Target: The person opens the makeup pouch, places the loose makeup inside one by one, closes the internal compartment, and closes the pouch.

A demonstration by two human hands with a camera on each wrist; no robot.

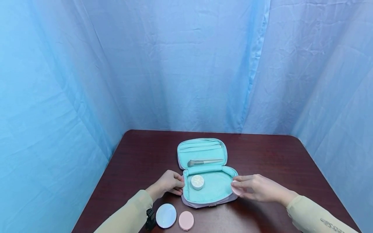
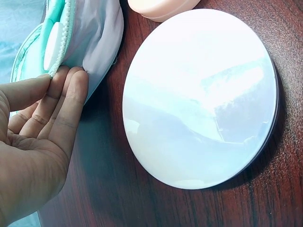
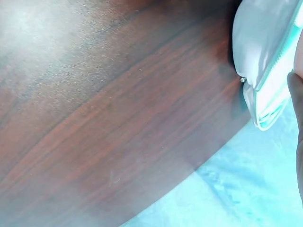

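Observation:
An unzipped makeup bag (image 1: 214, 191) with a mint-green lining lies spread on the table, its lid folded back. My left hand (image 1: 170, 183) pinches the bag's left rim at the zipper between thumb and fingers. At the opposite rim, my right hand (image 1: 254, 187) holds a flat, pale pink round item (image 1: 236, 189), partly covered by the fingers. A small white round jar (image 1: 197, 182) with a patterned top sits inside the bag. Across the opened lid lies a makeup brush (image 1: 204, 162). Only the edge of the right hand (image 3: 297, 109) enters the right wrist view.
In front of the bag, on the dark wooden table (image 1: 140, 161), lie a shiny white round disc (image 1: 166, 216) and a smaller pink round compact (image 1: 186, 220). The disc (image 2: 199, 99) is close to the left wrist. Blue curtains (image 1: 186, 64) hang around the table's back and sides.

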